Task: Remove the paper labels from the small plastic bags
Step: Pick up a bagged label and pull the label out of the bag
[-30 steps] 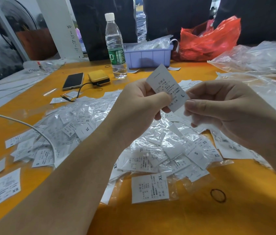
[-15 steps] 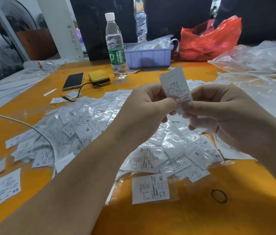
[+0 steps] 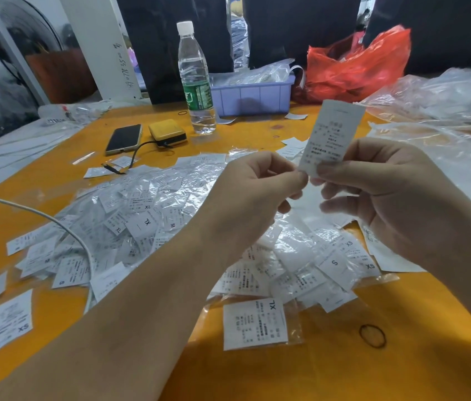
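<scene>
A white paper label [image 3: 333, 134] stands nearly upright in the air above the orange table [image 3: 344, 371]. My right hand [image 3: 384, 195] pinches its lower edge between thumb and forefinger. My left hand [image 3: 254, 195] pinches just left of that same lower corner, fingertips almost touching the right hand's; whether a clear bag is between them I cannot tell. Below my hands lies a wide pile of small plastic bags with labels [image 3: 153, 215]. One bagged label marked XL [image 3: 254, 324] lies nearest me.
A water bottle [image 3: 195, 79], a phone [image 3: 124, 138] and a yellow power bank [image 3: 167, 134] stand at the back. A purple bin [image 3: 253, 96], a red bag [image 3: 355, 65] and clear plastic sheets [image 3: 445, 99] lie behind and right. A white cable [image 3: 40, 215] crosses the left.
The label has turned from tilted to nearly upright and moved right. Both hands shifted right with it, and the pinch has slid down to the label's bottom edge.
</scene>
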### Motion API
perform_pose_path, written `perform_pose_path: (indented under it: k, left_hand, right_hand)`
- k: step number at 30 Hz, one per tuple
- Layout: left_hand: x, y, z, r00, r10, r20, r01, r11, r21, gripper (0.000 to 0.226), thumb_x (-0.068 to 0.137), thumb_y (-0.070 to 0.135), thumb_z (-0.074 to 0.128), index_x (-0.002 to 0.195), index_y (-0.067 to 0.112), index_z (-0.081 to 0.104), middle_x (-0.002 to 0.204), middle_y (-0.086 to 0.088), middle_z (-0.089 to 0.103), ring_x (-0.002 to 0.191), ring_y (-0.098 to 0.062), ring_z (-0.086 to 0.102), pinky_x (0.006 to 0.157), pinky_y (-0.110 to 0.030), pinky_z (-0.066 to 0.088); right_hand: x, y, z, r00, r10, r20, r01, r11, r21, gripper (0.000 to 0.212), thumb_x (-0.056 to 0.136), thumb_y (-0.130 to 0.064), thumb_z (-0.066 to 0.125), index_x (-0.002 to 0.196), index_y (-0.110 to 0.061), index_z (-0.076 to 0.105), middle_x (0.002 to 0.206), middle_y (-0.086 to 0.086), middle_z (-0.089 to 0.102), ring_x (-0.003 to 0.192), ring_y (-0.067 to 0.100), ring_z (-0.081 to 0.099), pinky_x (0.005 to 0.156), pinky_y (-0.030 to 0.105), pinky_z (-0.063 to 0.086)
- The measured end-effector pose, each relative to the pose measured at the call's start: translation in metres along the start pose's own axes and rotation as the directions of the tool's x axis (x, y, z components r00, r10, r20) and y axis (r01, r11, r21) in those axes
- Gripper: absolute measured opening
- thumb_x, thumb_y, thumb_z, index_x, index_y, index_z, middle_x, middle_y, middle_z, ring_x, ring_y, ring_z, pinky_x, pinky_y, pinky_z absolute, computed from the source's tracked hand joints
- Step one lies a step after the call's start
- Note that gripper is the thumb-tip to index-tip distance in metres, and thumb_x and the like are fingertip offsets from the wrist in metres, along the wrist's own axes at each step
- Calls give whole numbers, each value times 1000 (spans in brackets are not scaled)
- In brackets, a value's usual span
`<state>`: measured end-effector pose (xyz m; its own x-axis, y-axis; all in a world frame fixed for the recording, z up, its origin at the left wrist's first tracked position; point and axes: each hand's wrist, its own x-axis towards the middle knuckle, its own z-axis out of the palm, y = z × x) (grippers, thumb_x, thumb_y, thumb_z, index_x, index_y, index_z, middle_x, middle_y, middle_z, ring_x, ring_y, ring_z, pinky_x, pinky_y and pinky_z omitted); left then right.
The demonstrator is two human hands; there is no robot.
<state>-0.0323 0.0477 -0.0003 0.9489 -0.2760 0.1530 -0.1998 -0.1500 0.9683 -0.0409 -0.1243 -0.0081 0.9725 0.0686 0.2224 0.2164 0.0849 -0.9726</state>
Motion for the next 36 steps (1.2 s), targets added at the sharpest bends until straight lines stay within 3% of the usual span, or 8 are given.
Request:
perform_pose_path:
  k: [9, 13, 19, 23, 25, 29, 32, 36]
  left_hand:
    - [0, 0, -4, 998, 60, -17, -59, 997, 42, 16, 93, 16, 62, 78, 19, 65, 70, 5, 65, 61, -8, 57, 54, -23, 44]
    - [1, 1, -7, 998, 55, 9, -55, 997, 61, 15, 94, 17, 62, 80, 17, 66, 70, 4, 67, 61, -8, 57, 53, -23, 46]
    - [0, 2, -8, 996, 89, 29, -91, 992, 82, 16, 96, 20, 61, 81, 16, 66, 75, 0, 70, 63, -9, 59, 55, -22, 50]
    - [1, 2, -9, 996, 90, 14, -91, 993, 75, 17, 96, 20, 60, 82, 15, 67, 80, -5, 71, 63, -9, 59, 55, -23, 52]
    - [1, 2, -8, 996, 93, 10, -94, 993, 78, 17, 96, 21, 60, 82, 15, 68, 76, -3, 69, 63, -9, 60, 55, -23, 52]
    - [1, 2, -9, 996, 89, 5, -89, 993, 83, 18, 95, 22, 61, 81, 16, 68, 71, 2, 67, 62, -9, 59, 54, -22, 51]
    - [1, 3, -11, 996, 85, -7, -84, 995, 58, 19, 97, 20, 59, 80, 16, 67, 74, -3, 70, 64, -12, 60, 55, -22, 52]
    - [2, 3, -10, 996, 86, -35, -83, 993, 81, 20, 96, 21, 60, 78, 19, 68, 78, -7, 71, 73, -20, 66, 61, -31, 56]
  right_hand:
    - [2, -5, -7, 997, 40, 72, -39, 999, -26, 13, 70, -21, 77, 81, -15, 75, 81, 7, 71, 67, 17, 63, 63, 31, 58]
    - [3, -10, -11, 998, -55, 2, 55, 996, -69, 2, 73, -20, 77, 74, -19, 77, 75, 5, 70, 64, 15, 59, 61, 29, 56]
    - [-1, -8, -8, 995, -71, 73, 85, 974, -212, 17, 71, -30, 73, 81, -18, 77, 73, 2, 71, 64, 14, 61, 66, 32, 56]
    - [-3, -11, -8, 958, -273, -87, 235, 922, -306, 5, 82, -25, 70, 80, -20, 70, 72, 1, 70, 62, 15, 63, 64, 33, 59]
    - [-6, -10, -5, 938, -336, -87, 278, 878, -390, 7, 86, -20, 69, 79, -20, 70, 71, -1, 71, 60, 14, 63, 61, 33, 59]
    - [-9, -7, 1, 921, -376, -99, 290, 835, -468, 11, 87, -14, 71, 78, -21, 71, 70, -1, 72, 58, 21, 64, 60, 41, 58]
    - [-9, -11, -2, 896, -419, -146, 298, 812, -501, 12, 86, -17, 71, 76, -23, 71, 69, -5, 72, 59, 26, 64, 60, 51, 56]
    - [-11, -9, 2, 914, -391, -110, 274, 792, -546, 12, 86, -18, 71, 75, -22, 71, 69, -7, 71, 58, 24, 63, 57, 49, 53]
